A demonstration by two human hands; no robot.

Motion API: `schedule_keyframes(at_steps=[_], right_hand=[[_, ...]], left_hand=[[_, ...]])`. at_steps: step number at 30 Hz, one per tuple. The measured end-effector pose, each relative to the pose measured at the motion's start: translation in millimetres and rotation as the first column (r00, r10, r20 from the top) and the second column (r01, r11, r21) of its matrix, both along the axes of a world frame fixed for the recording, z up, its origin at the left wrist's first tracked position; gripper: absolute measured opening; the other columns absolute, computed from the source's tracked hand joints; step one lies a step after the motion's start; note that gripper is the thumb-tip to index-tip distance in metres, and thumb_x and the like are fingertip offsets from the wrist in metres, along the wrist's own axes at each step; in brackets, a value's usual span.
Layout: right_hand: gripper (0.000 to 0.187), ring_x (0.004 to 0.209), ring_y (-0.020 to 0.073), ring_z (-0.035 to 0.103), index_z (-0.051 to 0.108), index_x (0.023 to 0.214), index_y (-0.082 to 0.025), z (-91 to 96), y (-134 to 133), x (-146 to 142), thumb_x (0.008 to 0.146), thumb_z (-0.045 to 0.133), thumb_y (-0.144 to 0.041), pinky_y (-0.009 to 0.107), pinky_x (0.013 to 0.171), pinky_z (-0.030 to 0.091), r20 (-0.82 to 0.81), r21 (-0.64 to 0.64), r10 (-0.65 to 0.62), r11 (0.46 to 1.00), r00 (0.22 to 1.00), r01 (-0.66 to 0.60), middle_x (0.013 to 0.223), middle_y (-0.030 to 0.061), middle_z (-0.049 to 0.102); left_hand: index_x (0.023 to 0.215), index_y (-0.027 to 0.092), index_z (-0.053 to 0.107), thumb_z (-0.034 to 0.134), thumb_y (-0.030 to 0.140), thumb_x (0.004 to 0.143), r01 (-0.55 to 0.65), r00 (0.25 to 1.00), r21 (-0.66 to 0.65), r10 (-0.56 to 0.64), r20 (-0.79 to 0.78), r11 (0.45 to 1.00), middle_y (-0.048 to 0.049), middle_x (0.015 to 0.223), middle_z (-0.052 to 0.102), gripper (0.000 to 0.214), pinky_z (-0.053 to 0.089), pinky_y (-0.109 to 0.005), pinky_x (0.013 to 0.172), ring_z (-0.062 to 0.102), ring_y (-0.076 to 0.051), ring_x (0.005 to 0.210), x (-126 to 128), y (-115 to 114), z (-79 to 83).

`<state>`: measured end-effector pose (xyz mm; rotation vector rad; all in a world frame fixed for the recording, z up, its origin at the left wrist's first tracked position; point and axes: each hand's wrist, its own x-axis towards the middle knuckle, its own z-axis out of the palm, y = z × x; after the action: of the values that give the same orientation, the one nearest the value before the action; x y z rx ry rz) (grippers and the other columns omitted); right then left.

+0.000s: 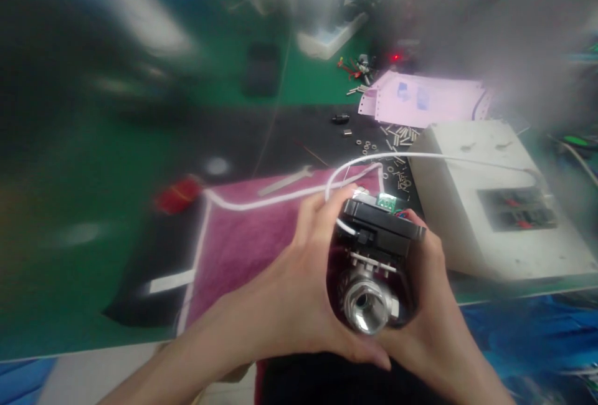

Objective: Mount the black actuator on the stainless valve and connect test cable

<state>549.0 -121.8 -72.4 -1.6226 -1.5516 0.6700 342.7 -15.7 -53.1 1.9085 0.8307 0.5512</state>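
Both my hands cup a motorised valve [374,255] over the near edge of the bench. It has a black box on top with a green terminal block, and a steel threaded body facing me. My left hand [284,293] wraps its left side, thumb under the steel body. My right hand [430,305] grips its right side. A white cable [280,196] runs from the valve across a magenta cloth [243,243] towards the left.
A white box [486,205] with a dark panel stands to the right. Pink paper [430,100] lies behind it, with several small screws and washers [397,137] scattered nearby. A flat wrench [284,182] rests on the cloth. A red object [180,193] lies left, blurred.
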Motion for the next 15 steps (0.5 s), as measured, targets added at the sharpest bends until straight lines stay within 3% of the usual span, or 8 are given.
schedule_keyframes(at_steps=[3,6,9,15], right_hand=[[0.131,0.146,0.0457,0.047,0.019,0.171,-0.025,2.5,3,1,0.066,0.096,-0.04,0.069,0.117,0.048,0.049,0.049,0.013,0.999,0.999,-0.015,0.16,0.0207,0.038],[0.123,0.143,0.0428,0.049,0.023,0.169,-0.021,6.0,6,1,0.068,0.093,-0.038,0.063,0.114,0.052,0.107,0.095,0.01,0.995,0.994,-0.02,0.156,0.0209,0.041],[0.121,0.142,0.0417,0.05,0.025,0.168,-0.019,5.4,6,0,0.069,0.092,-0.037,0.058,0.111,0.056,0.138,0.132,0.008,0.991,0.99,-0.027,0.155,0.0212,0.041],[0.136,0.142,0.0463,0.052,0.019,0.17,-0.024,-9.8,1,-3,0.061,0.099,-0.041,0.065,0.113,0.053,-0.027,0.146,-0.033,0.989,0.999,0.037,0.157,0.0216,0.044]], left_hand=[[0.166,0.036,0.013,0.105,0.059,0.045,-0.053,0.997,0.029,0.051,0.054,0.998,-0.0149,0.163,0.023,0.154,0.033,-0.068,0.132,0.037,-0.046,0.153,10,-6,-5.8],[0.163,0.036,0.019,0.105,0.044,0.041,-0.095,0.992,0.018,0.093,0.085,0.995,-0.0129,0.155,0.029,0.149,0.044,-0.062,0.126,0.042,-0.042,0.147,14,-9,-5.5],[0.161,0.037,0.022,0.104,0.039,0.042,-0.113,0.988,0.001,0.112,0.107,0.994,-0.0113,0.149,0.031,0.145,0.052,-0.057,0.119,0.047,-0.038,0.14,15,-10,-4.3],[0.159,0.036,0.027,0.105,0.046,0.039,-0.119,0.986,0.011,0.116,0.123,0.993,-0.0107,0.146,0.033,0.143,0.053,-0.055,0.116,0.05,-0.037,0.135,14,-10,-5.9]])
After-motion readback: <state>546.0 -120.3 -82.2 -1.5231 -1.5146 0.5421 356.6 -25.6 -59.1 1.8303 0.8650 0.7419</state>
